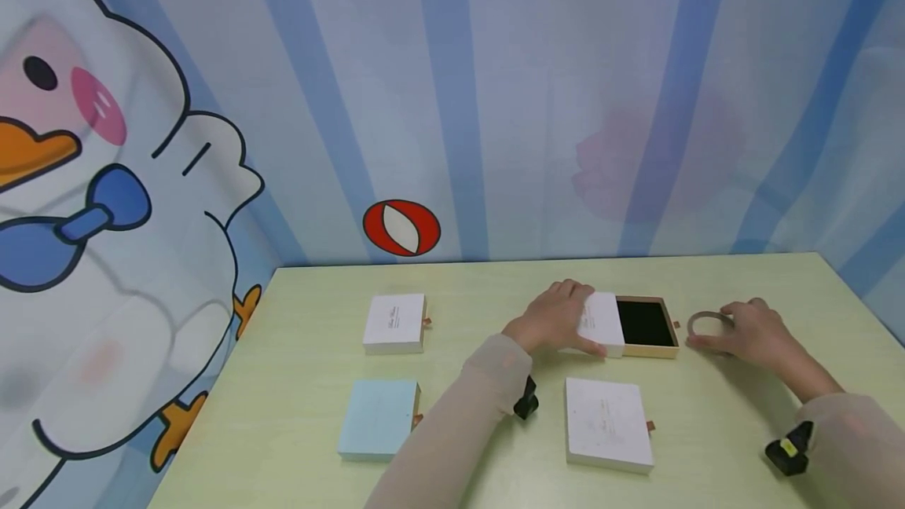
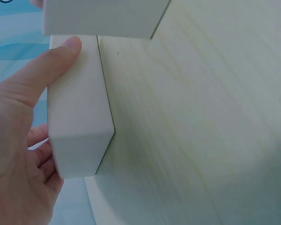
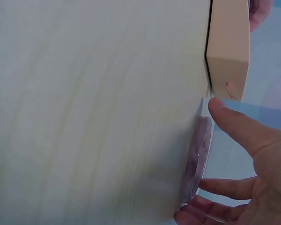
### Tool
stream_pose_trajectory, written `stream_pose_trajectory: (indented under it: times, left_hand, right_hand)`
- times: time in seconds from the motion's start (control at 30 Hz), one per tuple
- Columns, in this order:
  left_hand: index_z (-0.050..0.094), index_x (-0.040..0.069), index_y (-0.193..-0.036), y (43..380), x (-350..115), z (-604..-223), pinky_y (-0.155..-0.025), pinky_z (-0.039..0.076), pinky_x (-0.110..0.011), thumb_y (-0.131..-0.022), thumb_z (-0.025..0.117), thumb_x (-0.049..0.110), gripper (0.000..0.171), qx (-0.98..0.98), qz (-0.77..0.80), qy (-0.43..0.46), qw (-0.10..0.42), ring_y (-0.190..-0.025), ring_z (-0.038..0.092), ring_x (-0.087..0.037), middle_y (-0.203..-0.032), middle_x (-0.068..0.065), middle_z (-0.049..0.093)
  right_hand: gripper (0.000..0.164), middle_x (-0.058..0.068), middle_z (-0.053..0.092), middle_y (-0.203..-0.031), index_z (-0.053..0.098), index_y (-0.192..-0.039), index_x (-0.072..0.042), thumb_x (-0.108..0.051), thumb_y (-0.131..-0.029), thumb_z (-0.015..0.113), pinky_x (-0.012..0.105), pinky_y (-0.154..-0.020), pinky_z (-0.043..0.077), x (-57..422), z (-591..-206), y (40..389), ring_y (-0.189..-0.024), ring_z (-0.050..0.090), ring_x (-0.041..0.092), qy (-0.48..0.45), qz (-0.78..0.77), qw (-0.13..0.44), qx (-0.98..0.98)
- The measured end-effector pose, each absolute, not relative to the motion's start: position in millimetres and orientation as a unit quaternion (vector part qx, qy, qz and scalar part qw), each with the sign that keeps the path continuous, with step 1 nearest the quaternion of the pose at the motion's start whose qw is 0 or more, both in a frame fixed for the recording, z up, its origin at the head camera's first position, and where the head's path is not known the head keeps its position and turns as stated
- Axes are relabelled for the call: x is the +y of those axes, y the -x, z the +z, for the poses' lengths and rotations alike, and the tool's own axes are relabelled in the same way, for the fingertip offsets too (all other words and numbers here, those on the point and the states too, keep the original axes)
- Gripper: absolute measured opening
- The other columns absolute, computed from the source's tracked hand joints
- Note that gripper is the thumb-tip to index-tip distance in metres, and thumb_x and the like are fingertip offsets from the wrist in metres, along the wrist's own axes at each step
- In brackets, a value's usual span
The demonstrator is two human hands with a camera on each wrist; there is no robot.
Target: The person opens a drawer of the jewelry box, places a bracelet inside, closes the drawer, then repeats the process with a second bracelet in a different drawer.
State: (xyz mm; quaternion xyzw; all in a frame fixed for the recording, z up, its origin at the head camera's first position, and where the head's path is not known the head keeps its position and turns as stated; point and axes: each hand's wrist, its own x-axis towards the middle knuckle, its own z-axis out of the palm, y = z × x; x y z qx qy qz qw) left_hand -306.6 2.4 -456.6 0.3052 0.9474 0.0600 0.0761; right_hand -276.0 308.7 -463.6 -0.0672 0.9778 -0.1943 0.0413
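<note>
My left hand (image 1: 555, 316) grips the white sleeve (image 1: 602, 324) of a drawer box, thumb on the near side and fingers behind. Out of the sleeve's right end, a gold-edged tray (image 1: 648, 352) with a black lining is pulled partway. In the left wrist view, the thumb lies along the sleeve's side wall (image 2: 79, 98). Just right of the tray, my right hand (image 1: 760, 336) holds a thin, purplish translucent bangle (image 1: 691, 325) between thumb and fingers, low at the table. The right wrist view shows the bangle (image 3: 196, 159) nearly edge-on beside the tray end (image 3: 229, 77).
A large white box (image 1: 610, 424) with an orange tab lies in front of the drawer box. Farther left are a smaller white box (image 1: 394, 324) and a light blue box (image 1: 379, 419). A printed curtain (image 1: 537, 100) hangs behind the pale wood table (image 1: 283, 383).
</note>
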Motion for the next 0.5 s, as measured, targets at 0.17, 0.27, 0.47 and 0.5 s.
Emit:
stream_pose_trajectory:
  times: [0.17, 0.27, 0.47, 0.5]
  left_hand:
    - [0.03, 0.014, -0.155, 308.0, 2.7, -459.0, -0.11, 0.031, -0.024, -0.078, 0.072, 0.068, 0.103, 0.948, 0.064, -0.303, 0.078, -0.135, 0.037, -0.016, -0.151, -0.002, 0.037]
    - [0.03, 0.014, -0.155, 308.3, 2.6, -459.5, -0.109, 0.031, -0.024, -0.077, 0.072, 0.068, 0.103, 0.948, 0.064, -0.303, 0.077, -0.135, 0.037, -0.016, -0.151, -0.002, 0.037]
    - [0.03, 0.014, -0.155, 308.3, 2.4, -459.1, -0.109, 0.031, -0.023, -0.078, 0.071, 0.068, 0.103, 0.947, 0.062, -0.305, 0.074, -0.134, 0.038, -0.016, -0.151, -0.002, 0.038]
    - [0.03, 0.014, -0.155, 308.2, 2.4, -459.1, -0.109, 0.032, -0.023, -0.078, 0.071, 0.068, 0.103, 0.947, 0.062, -0.305, 0.074, -0.134, 0.038, -0.016, -0.151, -0.002, 0.038]
  right_hand:
    - [0.087, 0.035, 0.053, -0.096, 0.051, -0.112, 0.028, -0.047, -0.078, 0.082, 0.049, -0.067, 0.045, 307.1, -464.8, 276.6, -0.089, 0.046, 0.044, 0.067, -0.201, 0.041, 0.976]
    - [0.083, 0.033, 0.054, -0.095, 0.052, -0.112, 0.028, -0.042, -0.079, 0.082, 0.049, -0.068, 0.043, 307.0, -464.4, 277.8, -0.089, 0.045, 0.044, 0.072, -0.201, 0.039, 0.976]
    - [0.079, 0.033, 0.055, -0.095, 0.051, -0.112, 0.028, -0.036, -0.079, 0.083, 0.049, -0.069, 0.042, 306.4, -464.5, 279.5, -0.089, 0.045, 0.044, 0.064, -0.2, 0.043, 0.977]
    - [0.079, 0.034, 0.054, -0.096, 0.051, -0.111, 0.028, -0.036, -0.078, 0.083, 0.05, -0.069, 0.043, 306.2, -464.5, 279.8, -0.09, 0.045, 0.044, 0.062, -0.2, 0.043, 0.977]
